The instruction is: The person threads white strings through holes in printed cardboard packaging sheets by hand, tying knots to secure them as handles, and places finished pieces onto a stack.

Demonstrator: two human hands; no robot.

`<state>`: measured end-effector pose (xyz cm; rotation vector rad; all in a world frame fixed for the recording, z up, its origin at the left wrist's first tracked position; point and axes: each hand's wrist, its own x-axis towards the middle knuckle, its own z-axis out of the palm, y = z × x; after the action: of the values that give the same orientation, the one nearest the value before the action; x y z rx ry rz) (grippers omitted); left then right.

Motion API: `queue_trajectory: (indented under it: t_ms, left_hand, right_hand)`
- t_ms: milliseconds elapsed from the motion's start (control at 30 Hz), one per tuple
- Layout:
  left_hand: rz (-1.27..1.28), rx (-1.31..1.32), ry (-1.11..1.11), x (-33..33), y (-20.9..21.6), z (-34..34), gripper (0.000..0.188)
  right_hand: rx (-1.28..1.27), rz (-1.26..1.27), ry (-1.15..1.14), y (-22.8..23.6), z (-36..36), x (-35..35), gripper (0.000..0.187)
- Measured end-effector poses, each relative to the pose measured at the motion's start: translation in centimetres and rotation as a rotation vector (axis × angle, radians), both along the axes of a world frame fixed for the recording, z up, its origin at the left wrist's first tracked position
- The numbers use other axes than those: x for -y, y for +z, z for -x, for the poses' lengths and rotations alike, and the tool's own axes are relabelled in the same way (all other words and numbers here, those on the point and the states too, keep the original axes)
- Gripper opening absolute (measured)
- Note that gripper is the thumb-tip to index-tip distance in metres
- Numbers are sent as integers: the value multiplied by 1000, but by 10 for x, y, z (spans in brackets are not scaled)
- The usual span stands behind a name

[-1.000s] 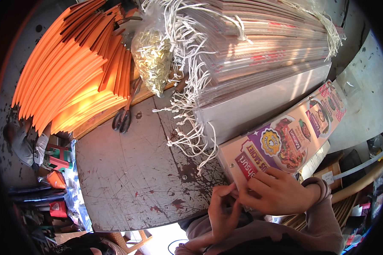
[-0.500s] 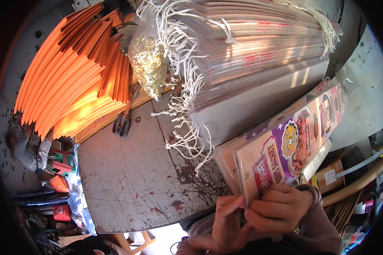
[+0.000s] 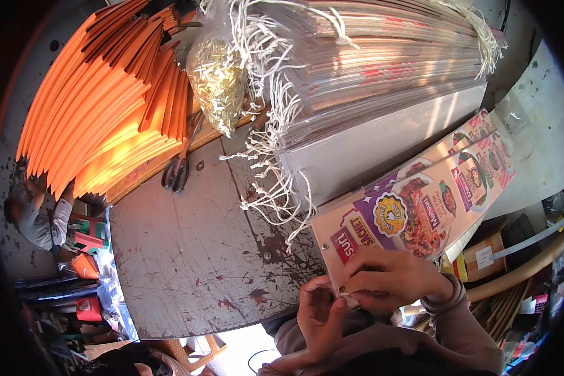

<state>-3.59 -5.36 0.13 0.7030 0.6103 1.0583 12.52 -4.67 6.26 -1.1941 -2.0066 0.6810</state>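
Observation:
A printed hanging card (image 3: 391, 213) in beige and purple, with food pictures and metal eyelets along its left end, lies tilted over another such card at the lower right. My left hand (image 3: 318, 316) pinches its lower left corner between thumb and forefinger. My right hand (image 3: 388, 279) rests over the card's near edge, fingertips pinched beside the corner eyelet (image 3: 341, 289). A small white bit, which looks like a string end, shows at those fingertips; most of it is hidden.
Beyond the cards stands a large stack of plastic-covered cards (image 3: 382, 119) with knotted white strings (image 3: 272, 125). Left of it are a bag of small yellowish pieces (image 3: 216, 88), scissors (image 3: 177, 172) and fanned orange sheets (image 3: 94, 106). The scratched table (image 3: 194, 263) curves at its near edge.
The card has turned flatter, showing more of its printed face and its eyelets. My hands have shifted slightly left, and the right fingertips have moved to the corner eyelet.

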Motion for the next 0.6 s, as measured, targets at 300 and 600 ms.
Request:
queue_trajectory:
  t_ms: [300,600]
  left_hand:
    - [-21,101,157,15,-5,2,26]
    - [73,141,119,7,6,4,31]
  right_hand:
    - [-64,59,90,-2,0,-7,17]
    - [-93,64,161,-4,2,-5,20]
